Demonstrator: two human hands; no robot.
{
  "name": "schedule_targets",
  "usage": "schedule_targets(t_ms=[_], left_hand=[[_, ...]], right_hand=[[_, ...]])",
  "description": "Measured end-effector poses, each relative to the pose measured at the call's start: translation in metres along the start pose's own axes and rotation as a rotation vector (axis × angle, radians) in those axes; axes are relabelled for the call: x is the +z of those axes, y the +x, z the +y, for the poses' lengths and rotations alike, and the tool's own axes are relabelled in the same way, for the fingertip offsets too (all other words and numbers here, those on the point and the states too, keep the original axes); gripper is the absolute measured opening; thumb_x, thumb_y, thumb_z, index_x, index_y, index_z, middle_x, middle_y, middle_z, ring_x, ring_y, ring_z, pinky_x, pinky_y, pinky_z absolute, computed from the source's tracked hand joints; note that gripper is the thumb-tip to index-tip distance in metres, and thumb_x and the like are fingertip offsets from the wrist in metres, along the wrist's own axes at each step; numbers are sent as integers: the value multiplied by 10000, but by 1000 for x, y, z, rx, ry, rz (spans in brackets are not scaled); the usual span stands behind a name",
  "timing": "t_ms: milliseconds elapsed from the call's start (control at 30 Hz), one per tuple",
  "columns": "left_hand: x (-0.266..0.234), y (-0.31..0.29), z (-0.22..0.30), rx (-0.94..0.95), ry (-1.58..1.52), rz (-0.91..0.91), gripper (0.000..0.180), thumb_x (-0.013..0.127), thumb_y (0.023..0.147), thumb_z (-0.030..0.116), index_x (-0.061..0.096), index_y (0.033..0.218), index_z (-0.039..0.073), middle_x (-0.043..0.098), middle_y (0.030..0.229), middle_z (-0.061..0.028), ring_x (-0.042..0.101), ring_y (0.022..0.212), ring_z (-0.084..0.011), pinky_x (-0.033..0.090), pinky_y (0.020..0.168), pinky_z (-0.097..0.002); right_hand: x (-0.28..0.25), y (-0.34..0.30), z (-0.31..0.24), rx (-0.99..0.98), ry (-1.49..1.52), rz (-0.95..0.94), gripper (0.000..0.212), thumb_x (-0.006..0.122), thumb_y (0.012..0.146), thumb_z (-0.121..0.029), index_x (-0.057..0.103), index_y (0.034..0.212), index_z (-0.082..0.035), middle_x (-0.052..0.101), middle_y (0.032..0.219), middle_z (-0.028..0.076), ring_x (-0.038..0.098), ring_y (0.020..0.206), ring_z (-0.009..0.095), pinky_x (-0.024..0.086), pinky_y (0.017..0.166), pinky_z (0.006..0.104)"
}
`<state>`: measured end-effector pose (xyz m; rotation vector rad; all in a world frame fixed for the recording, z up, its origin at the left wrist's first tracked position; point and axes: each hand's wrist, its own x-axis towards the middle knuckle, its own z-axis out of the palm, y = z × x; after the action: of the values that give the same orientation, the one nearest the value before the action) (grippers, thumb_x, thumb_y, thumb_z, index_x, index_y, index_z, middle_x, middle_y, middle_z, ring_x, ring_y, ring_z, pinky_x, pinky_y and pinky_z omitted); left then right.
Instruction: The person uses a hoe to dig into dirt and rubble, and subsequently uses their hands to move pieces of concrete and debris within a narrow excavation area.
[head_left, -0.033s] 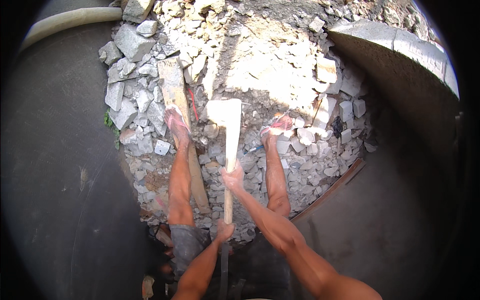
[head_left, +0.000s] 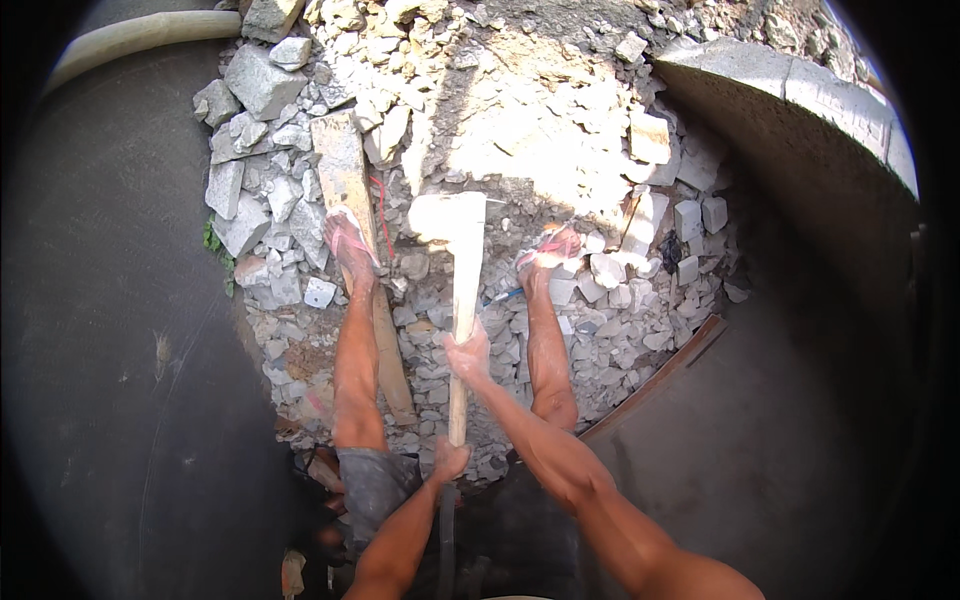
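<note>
Over the rubble (head_left: 615, 310), right hand (head_left: 467, 357) and left hand (head_left: 451, 461) clasp a handle (head_left: 458, 412), the right set farther forward.

Bright sunlight (head_left: 550, 140) floods broken ground at 12 o'clock, washing out its surface, as grey rubble (head_left: 640, 300) spreads through the shade toward 4 o'clock. Smooth, dark grey floor (head_left: 110, 350) stretches across 9 o'clock, with a similar shaded surface (head_left: 720, 440) at 4 o'clock. A concrete wall (head_left: 740, 65), its top sunlit and its side shadowed, curves along 2 o'clock; a pale pole (head_left: 140, 45) lies at 10 o'clock.
</note>
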<state>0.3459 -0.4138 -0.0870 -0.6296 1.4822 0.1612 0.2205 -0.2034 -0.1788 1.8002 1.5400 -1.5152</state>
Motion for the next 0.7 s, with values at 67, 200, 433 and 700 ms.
schedule_targets(t_ms=[67,200,433,700], left_hand=[[-4,-15,59,129,37,-44,344,743,697,194,654,840,-106,673,765,-259,703,768,-366,528,684,-468],[-28,4,180,616,29,-64,291,691,707,133,661,908,-76,670,817,-294,679,801,-448,522,683,-456],[-43,44,298,793,37,-20,132,647,749,77,605,756,-48,573,574,-113,544,487,-215,440,486,-395],[-45,9,77,55,-115,-171,150,641,734,54,559,641,-30,539,519,-98,493,346,-208,370,331,-381]], right_hand=[[-27,19,1,-4,7,40,373,691,766,-118,555,1095,-6,616,819,119,627,767,256,520,734,403],[-78,84,-105,53,218,67,279,651,815,-92,544,1059,-9,624,758,80,640,663,169,543,598,347],[-92,201,-125,-278,-361,69,137,662,848,-105,616,755,-16,622,661,91,664,700,205,528,621,364],[25,77,58,50,11,103,310,662,797,-89,525,1069,-30,625,782,93,644,591,207,528,496,343]])
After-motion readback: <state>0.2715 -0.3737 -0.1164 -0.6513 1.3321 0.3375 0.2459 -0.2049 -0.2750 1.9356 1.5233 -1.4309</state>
